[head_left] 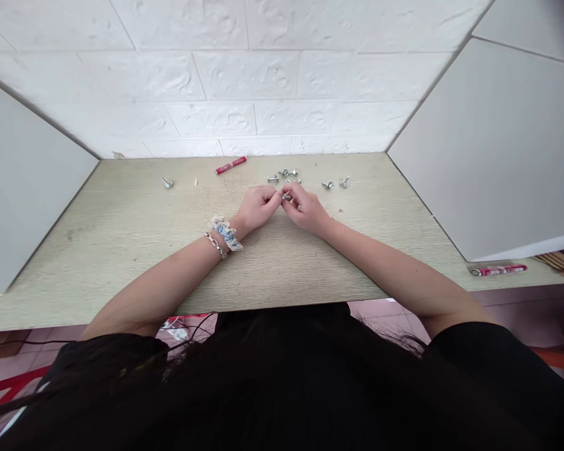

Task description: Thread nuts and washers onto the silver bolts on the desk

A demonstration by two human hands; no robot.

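Observation:
My left hand (259, 207) and my right hand (303, 207) meet over the middle of the wooden table (282, 269). Between their fingertips is a small silver bolt (286, 197), pinched by my right hand. The fingers of my left hand are closed at the bolt's left end; what they hold there is too small to make out. Just beyond my hands lie several bolts and nuts, among them a bolt (273, 179) and a bolt with a nut (293, 172). To the right are two more bolts (328, 185) (344, 181).
Far left on the table stands another bolt (168, 183). A red tube (230, 165) lies near the white brick wall (225, 119). Grey panels (32, 188) (493, 144) bound both sides. A second red tube (499, 270) is by the right panel, near some sticks (561, 263).

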